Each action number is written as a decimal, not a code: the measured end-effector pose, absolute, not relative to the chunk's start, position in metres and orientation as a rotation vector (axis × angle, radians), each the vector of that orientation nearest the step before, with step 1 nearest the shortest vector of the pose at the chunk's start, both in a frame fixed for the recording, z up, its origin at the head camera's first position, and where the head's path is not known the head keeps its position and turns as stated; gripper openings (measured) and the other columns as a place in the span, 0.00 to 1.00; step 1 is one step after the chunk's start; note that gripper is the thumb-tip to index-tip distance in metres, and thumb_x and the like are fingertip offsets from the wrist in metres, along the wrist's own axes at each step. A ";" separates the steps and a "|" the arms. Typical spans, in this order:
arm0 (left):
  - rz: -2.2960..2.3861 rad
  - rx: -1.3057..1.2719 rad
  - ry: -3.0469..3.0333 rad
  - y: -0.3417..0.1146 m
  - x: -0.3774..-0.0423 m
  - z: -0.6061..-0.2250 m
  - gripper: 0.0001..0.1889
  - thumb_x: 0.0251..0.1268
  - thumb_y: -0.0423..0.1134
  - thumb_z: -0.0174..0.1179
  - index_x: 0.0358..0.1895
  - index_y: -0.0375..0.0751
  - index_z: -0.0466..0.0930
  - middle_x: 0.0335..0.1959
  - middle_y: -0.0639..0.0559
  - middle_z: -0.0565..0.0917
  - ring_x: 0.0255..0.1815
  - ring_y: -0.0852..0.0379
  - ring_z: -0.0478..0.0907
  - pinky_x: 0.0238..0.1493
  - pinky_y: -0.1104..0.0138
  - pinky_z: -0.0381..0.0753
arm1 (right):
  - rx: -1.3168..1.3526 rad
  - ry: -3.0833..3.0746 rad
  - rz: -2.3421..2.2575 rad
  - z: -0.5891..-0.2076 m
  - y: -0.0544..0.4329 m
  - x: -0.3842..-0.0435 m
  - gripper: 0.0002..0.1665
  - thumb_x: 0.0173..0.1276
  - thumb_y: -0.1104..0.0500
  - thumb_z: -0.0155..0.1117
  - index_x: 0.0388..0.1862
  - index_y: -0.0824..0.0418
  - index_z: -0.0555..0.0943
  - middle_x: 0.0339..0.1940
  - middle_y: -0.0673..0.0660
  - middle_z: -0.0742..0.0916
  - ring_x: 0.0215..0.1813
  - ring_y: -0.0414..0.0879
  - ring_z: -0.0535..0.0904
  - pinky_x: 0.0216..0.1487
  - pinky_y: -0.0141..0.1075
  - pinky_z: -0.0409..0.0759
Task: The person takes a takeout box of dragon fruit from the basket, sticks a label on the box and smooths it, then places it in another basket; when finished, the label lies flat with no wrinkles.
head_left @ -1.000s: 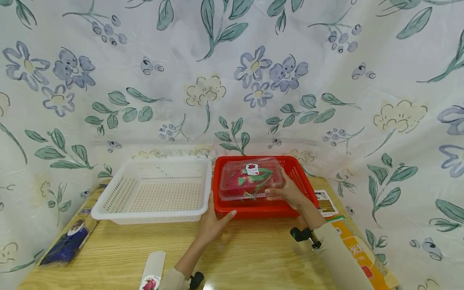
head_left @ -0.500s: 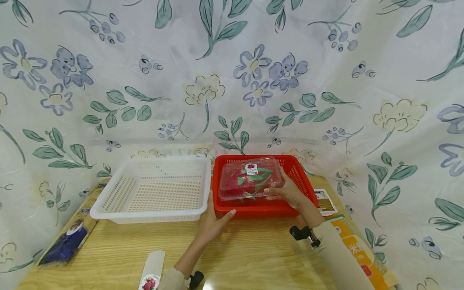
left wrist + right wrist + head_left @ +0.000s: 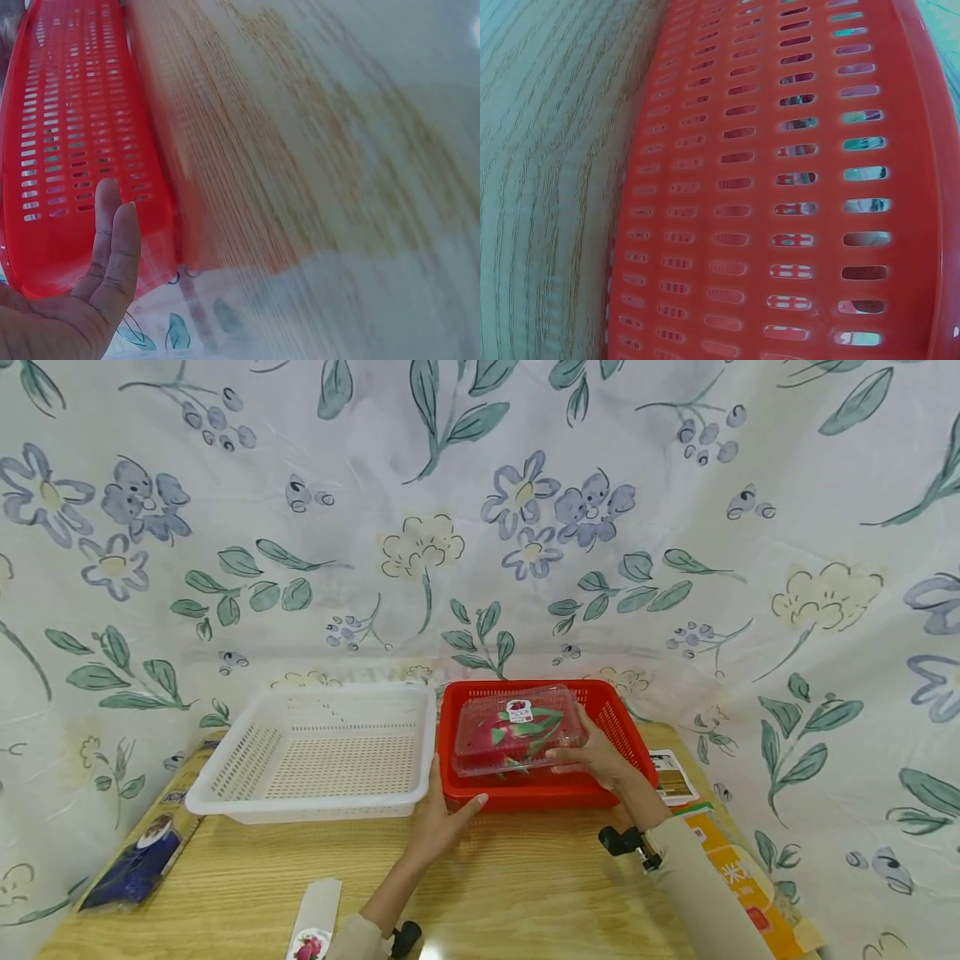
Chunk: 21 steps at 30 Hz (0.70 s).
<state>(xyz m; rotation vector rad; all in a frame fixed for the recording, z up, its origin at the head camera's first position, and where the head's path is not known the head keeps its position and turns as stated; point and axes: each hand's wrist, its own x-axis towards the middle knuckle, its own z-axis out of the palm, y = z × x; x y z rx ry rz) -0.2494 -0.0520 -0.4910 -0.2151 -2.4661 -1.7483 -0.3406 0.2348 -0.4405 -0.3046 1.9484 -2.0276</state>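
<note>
A clear plastic clamshell box [image 3: 487,755] with dragon fruit inside and a white label on its lid lies tilted in the red basket [image 3: 547,798]. At the box's right end, my right hand [image 3: 602,762] holds it, fingers along the far side and thumb at the front. My left hand [image 3: 435,824] is at the basket's front left corner, thumb and fingers spread. In the left wrist view the fingers of my left hand [image 3: 105,281] are straight, beside the red slotted wall [image 3: 82,112]. The right wrist view shows the basket's slotted wall [image 3: 739,180]; my right hand is hidden there.
A white basket [image 3: 307,805] stands left of the red one. A blue and clear bag [image 3: 146,860] lies at the table's left edge. Near the front is a white strip with a fruit sticker [image 3: 315,914]. Orange packaging [image 3: 738,881] and a picture card [image 3: 672,778] lie at right.
The view has shifted very slightly. Both hands, the clamshell box and the baskets keep their places.
</note>
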 end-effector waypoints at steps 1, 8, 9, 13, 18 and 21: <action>-1.759 -0.218 -2.461 -0.052 -0.250 -0.491 0.56 0.61 0.54 0.68 0.81 0.54 0.34 0.76 0.46 0.63 0.71 0.43 0.68 0.63 0.48 0.76 | -0.297 1.950 -2.026 -0.441 0.234 -0.341 0.57 0.71 0.69 0.60 0.82 0.38 0.37 0.71 0.69 0.70 0.58 0.57 0.81 0.54 0.57 0.78; -1.827 -0.259 -2.407 -0.053 -0.250 -0.491 0.55 0.62 0.51 0.68 0.81 0.53 0.34 0.77 0.46 0.60 0.73 0.42 0.65 0.64 0.46 0.74 | -0.293 1.941 -2.010 -0.442 0.234 -0.344 0.56 0.71 0.71 0.57 0.82 0.40 0.37 0.71 0.72 0.70 0.59 0.62 0.81 0.54 0.58 0.78; -1.834 -0.265 -2.402 -0.053 -0.251 -0.491 0.55 0.62 0.50 0.68 0.81 0.53 0.34 0.77 0.46 0.60 0.73 0.42 0.65 0.65 0.46 0.74 | -0.297 1.935 -2.009 -0.442 0.234 -0.344 0.57 0.71 0.71 0.57 0.82 0.40 0.36 0.71 0.72 0.69 0.58 0.62 0.81 0.54 0.59 0.78; -1.809 -0.272 -2.402 -0.053 -0.251 -0.492 0.55 0.62 0.51 0.68 0.81 0.53 0.34 0.77 0.47 0.61 0.72 0.43 0.66 0.64 0.48 0.75 | -0.309 1.930 -1.999 -0.441 0.235 -0.344 0.59 0.70 0.70 0.60 0.82 0.39 0.35 0.73 0.71 0.66 0.57 0.60 0.82 0.54 0.59 0.77; -1.810 -0.286 -2.399 -0.052 -0.252 -0.492 0.56 0.61 0.50 0.69 0.81 0.54 0.34 0.76 0.47 0.63 0.71 0.43 0.68 0.64 0.48 0.75 | -0.316 1.965 -1.970 -0.441 0.235 -0.343 0.62 0.67 0.66 0.67 0.82 0.38 0.36 0.74 0.70 0.66 0.56 0.59 0.82 0.54 0.61 0.77; -1.810 -0.285 -2.398 -0.052 -0.251 -0.493 0.55 0.62 0.50 0.69 0.81 0.53 0.34 0.76 0.45 0.63 0.72 0.42 0.68 0.64 0.47 0.74 | -0.315 1.980 -1.957 -0.442 0.236 -0.343 0.62 0.67 0.65 0.68 0.82 0.38 0.36 0.74 0.70 0.67 0.57 0.61 0.82 0.54 0.61 0.77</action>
